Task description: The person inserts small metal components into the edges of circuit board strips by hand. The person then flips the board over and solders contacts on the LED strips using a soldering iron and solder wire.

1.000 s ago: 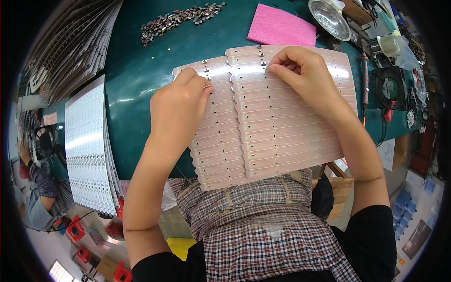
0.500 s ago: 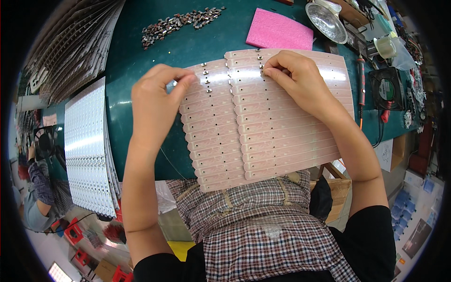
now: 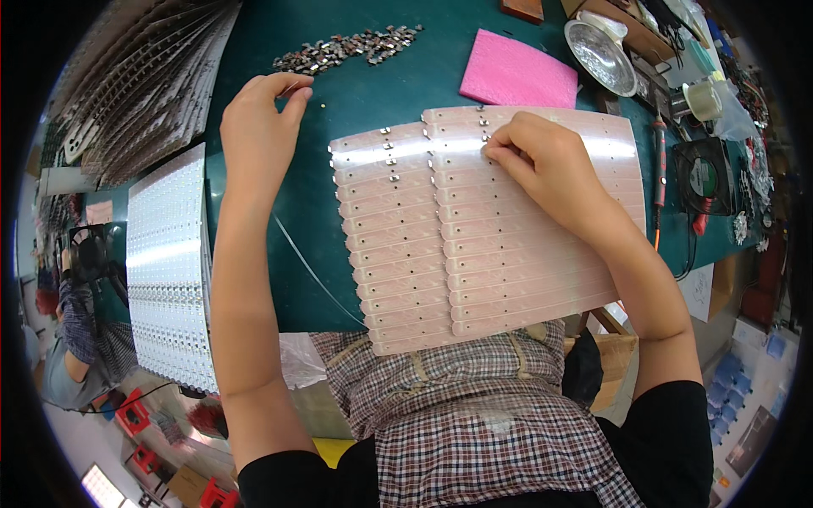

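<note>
Two overlapping pale pink panels of joined strips with scalloped left edges lie before me: a left panel and a right panel. Small metal clips sit in a column near the top of the left one, and more clips near the top of the right one. My right hand rests over the right panel, fingertips pinched just below its clips; whatever they hold is hidden. Beyond the left panel, my left hand is at the near edge of a pile of small metal pieces, thumb and forefinger tips close together.
A pink foam block lies behind the panels. White strip panels and a fanned stack of boards stand at left. On the right are a metal bowl, a red-handled soldering iron and a black fan.
My left hand has gone from beside the left panel's clips up and left to the metal pile. My right fingertips remain by the right panel's clips, slightly lower. The whole view has shifted a little.
</note>
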{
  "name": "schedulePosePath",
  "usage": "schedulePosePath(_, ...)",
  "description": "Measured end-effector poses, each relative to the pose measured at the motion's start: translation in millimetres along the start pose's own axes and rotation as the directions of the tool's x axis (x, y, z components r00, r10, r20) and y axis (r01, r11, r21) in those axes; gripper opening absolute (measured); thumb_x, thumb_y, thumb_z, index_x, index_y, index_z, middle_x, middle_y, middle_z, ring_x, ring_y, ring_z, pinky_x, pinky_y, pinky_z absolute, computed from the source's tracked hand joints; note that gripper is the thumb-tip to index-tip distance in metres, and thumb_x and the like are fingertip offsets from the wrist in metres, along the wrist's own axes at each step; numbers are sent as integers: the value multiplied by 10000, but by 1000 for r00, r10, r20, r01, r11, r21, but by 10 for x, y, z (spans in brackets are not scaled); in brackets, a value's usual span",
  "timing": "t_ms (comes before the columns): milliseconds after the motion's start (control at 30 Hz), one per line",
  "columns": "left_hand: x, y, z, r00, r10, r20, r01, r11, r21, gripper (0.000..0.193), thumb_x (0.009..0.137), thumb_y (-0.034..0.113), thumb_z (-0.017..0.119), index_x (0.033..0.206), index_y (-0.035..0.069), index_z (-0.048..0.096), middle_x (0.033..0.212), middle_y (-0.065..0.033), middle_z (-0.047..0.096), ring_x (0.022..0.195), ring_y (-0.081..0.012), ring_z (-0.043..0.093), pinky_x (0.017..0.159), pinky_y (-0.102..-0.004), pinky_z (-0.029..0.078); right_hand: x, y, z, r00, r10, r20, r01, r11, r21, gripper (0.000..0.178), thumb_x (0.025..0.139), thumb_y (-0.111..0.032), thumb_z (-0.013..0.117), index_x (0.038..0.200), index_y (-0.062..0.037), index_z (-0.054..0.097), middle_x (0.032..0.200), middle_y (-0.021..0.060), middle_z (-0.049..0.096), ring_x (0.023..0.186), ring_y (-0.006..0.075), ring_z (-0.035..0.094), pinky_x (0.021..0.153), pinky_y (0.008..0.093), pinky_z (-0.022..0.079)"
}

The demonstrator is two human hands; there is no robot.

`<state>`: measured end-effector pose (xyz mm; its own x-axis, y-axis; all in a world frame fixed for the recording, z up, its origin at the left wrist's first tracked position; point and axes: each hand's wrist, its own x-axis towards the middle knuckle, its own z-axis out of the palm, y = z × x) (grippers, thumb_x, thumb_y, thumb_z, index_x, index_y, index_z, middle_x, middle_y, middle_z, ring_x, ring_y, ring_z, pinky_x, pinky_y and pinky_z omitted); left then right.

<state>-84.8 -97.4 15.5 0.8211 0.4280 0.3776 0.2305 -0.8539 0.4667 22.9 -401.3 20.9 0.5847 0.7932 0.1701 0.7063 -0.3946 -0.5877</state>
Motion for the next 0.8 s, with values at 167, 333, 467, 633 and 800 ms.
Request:
schedulePosePath(167, 125, -147, 141, 1000, -3, -19, 4, 999, 42, 156, 892, 158, 706, 1025, 115, 774, 990, -88, 729, 905, -254, 706, 814, -352, 533, -58, -51, 100, 973, -223, -55, 197, 933, -302, 83, 850, -92, 695, 828, -26, 650, 798, 109, 613, 754, 313, 652, 669, 414, 532)
schedulePosePath(333, 234, -66, 331, 1000, 8, -2, -8, 1000, -1, 157, 880, 183, 737, 1012, 107, 774, 963, -101, 721, 871, -259, 701, 793, -349, 538, -56, -111, 52, 969, -231, -86, 199, 940, -278, 86, 834, -89, 709, 828, -27, 650, 786, 113, 606, 728, 314, 646, 645, 418, 529)
schedulePosePath(467, 277, -23, 457, 1000, 2, 27, -2, 1000, -18, 124, 879, 183, 723, 973, 118, 770, 976, -78, 703, 892, -254, 693, 780, -382, 537, 29, -154, -91, 980, -183, -77, 165, 966, -196, 78, 835, -92, 717, 825, -31, 669, 811, 108, 644, 750, 310, 658, 645, 408, 523)
schedulePosePath(633, 259, 13, 392, 997, 28, 77, -27, 1000, -16, 126, 860, 149, 727, 965, 95, 771, 964, -78, 714, 896, -253, 695, 790, -382, 536, 509, -102, -144, 987, -86, -139, 69, 990, -125, 94, 859, -141, 698, 867, -48, 707, 859, 102, 678, 801, 317, 669, 696, 423, 522)
schedulePosePath(800, 215, 22, 328, 986, -25, 166, 47, 990, -131, 169, 847, 146, 757, 987, 55, 776, 940, -101, 736, 856, -215, 698, 794, -330, 526, 1216, 94, 299, 976, -184, -120, 173, 980, -97, 99, 858, -123, 715, 929, -54, 723, 887, 102, 683, 807, 272, 674, 713, 373, 524)
